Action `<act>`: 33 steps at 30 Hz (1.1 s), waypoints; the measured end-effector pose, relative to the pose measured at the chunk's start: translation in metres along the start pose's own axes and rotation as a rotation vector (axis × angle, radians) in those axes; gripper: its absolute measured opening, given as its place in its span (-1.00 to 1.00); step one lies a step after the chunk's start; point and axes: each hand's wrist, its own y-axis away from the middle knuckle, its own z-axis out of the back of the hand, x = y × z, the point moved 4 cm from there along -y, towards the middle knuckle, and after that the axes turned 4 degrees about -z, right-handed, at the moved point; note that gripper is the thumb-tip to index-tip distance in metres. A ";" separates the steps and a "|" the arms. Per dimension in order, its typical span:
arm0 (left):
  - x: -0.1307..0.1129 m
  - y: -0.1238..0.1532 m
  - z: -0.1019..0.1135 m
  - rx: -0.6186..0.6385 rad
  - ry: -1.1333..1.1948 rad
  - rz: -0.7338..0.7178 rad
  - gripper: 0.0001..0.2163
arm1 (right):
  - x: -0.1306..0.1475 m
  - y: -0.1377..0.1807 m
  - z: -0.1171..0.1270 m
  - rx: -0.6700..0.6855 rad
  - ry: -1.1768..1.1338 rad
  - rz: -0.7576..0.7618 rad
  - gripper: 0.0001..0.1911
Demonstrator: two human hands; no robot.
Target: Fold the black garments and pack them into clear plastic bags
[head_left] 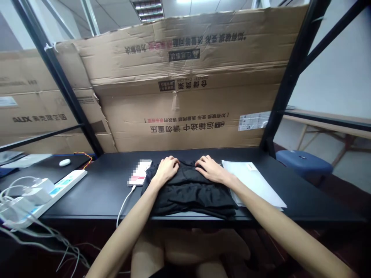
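Folded black garment (188, 191) lies on the table (110, 200), directly under both hands, with its near edge close to the table's front edge. Left hand (168, 169) rests palm down on the garment's far left part. Right hand (210, 170) rests palm down on its far right part, with a small gap between the two hands. Both hands have fingers close together and slightly curled over the cloth, no clear pinch; cannot tell if they are gripping the fabric or only pressing on it.

Just left of left hand, smartphone (139, 172) lies beside the garment, screen up and pixelated, with white charging cable (124, 202) running from its lower end over the table's front edge. Just right of right hand, white paper sheets (252, 181) lie flat against the garment's right side. Farther left of left hand are white power strip (66, 182), white plug chargers (37, 192) and white computer mouse (65, 162). Beyond both hands, cardboard sheets (185, 108) stand behind the table. Well right of right hand sits blue stool (303, 164).
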 end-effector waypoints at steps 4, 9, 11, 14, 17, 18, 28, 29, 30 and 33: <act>0.022 0.002 -0.009 0.041 0.152 -0.076 -0.69 | -0.012 -0.001 -0.011 0.055 -0.097 -0.017 -0.63; 0.023 0.001 -0.002 0.072 0.104 -0.116 -0.66 | -0.013 0.000 -0.008 0.068 -0.128 -0.014 -0.64; 0.023 0.004 0.005 0.100 0.068 -0.117 -0.64 | -0.012 0.001 -0.007 0.070 -0.138 -0.009 -0.63; 0.025 0.010 0.017 0.117 0.026 -0.091 -0.58 | -0.012 0.002 -0.006 0.066 -0.147 -0.013 -0.64; 0.029 0.016 0.026 0.126 0.016 -0.024 -0.56 | -0.011 0.003 -0.004 0.072 -0.138 -0.017 -0.64; 0.029 0.018 0.029 0.126 0.011 0.000 -0.56 | -0.011 0.003 -0.004 0.076 -0.132 -0.018 -0.64; 0.030 0.025 0.048 0.103 -0.105 0.141 -0.57 | -0.011 0.004 -0.003 0.087 -0.104 -0.023 -0.66; 0.030 0.024 0.049 0.098 -0.122 0.134 -0.57 | -0.011 0.004 -0.003 0.087 -0.101 -0.024 -0.66; 0.029 0.024 0.052 0.086 -0.141 0.126 -0.58 | -0.011 0.005 -0.002 0.088 -0.098 -0.023 -0.66; 0.024 0.027 0.064 -0.010 -0.191 0.122 -0.63 | -0.010 0.005 -0.002 0.093 -0.088 -0.025 -0.66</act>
